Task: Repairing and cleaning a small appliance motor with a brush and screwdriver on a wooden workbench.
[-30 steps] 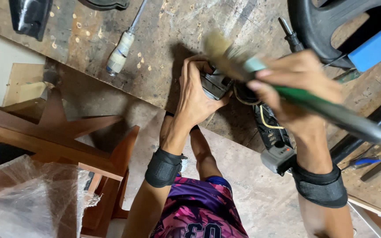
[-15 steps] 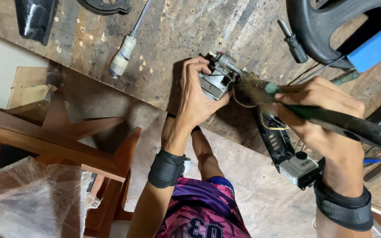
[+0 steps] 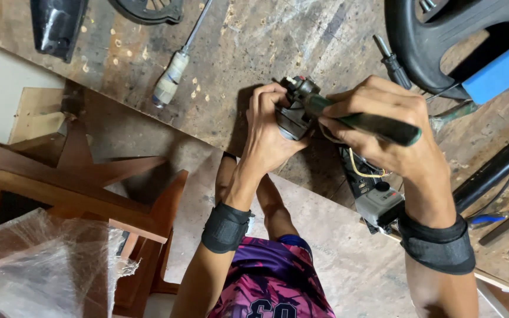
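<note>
My left hand (image 3: 269, 126) is wrapped tight around a small grey metal part (image 3: 294, 112), fingers curled over its top, pinning it against the table (image 3: 237, 53) so it cannot turn or slip. My right hand (image 3: 384, 126) is closed in a full fist around a green-handled tool (image 3: 372, 122), held nearly flat with its working end pressed in against the part, right where my left fingers steady it; I cannot make out the tip itself, since it is hidden between the two hands. Both wrists wear black straps. Just under my right forearm lies a dark and grey power tool body (image 3: 372, 197) with loose yellow wires (image 3: 363, 171) trailing from it toward the part, which seems to be why I keep the part so close to it. Further out on the scarred wooden table, a screwdriver with a pale handle (image 3: 172, 73) lies well apart to the left, and a black curved plastic piece (image 3: 443, 53) with a blue block (image 3: 502, 65) sits at the far right. Below the table edge on the left stand wooden frames (image 3: 78, 188) and crumpled clear plastic sheet (image 3: 36, 265).
</note>
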